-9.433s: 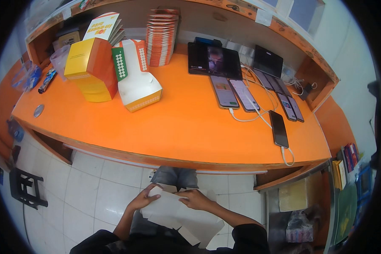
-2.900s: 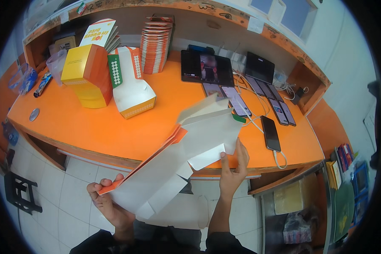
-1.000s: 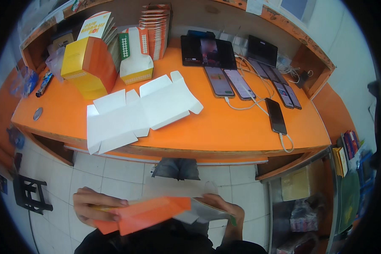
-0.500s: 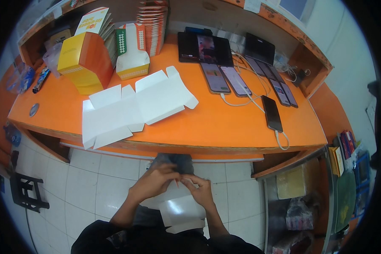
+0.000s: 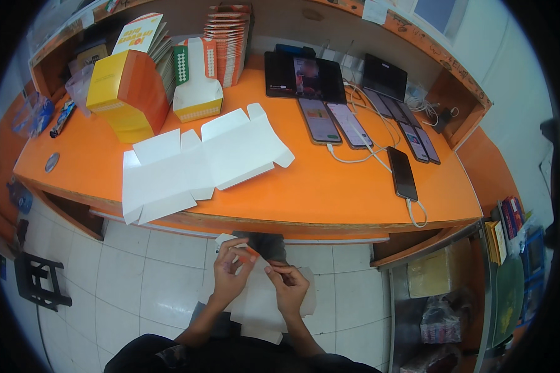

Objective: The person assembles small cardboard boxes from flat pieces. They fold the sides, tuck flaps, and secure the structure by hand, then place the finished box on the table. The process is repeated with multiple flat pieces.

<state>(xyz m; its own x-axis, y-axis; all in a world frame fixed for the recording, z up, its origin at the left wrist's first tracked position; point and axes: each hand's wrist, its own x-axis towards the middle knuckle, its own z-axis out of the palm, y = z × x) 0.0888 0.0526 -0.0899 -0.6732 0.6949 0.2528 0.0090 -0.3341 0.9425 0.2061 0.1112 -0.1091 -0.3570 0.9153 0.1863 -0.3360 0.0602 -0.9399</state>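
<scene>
Over my lap lies a flat carton blank [image 5: 261, 304], its white inner side up and an orange patch showing near my fingertips. My left hand [image 5: 231, 273] is closed in a pinch on its far edge, thumb meeting the bent fingers. Just to the right, my right hand [image 5: 288, 287] pinches the same edge of the blank between thumb and curled fingers. Part of the blank is hidden under both hands and forearms. On the orange table ahead rests another white carton blank [image 5: 211, 163], spread out with its flaps raised.
A yellow and orange box [image 5: 129, 93], a half-folded open carton [image 5: 197, 99] and a tall stack of flat cartons [image 5: 229, 46] stand back left. Several phones, including a black phone [image 5: 402, 174], lie with cables on the table [image 5: 305, 193]. A dark stool [image 5: 43, 280] stands left.
My left hand has shifted slightly left and its fingers show more clearly. The blank has turned, with a corner now rising beyond my left hand. The view has tilted a little.
</scene>
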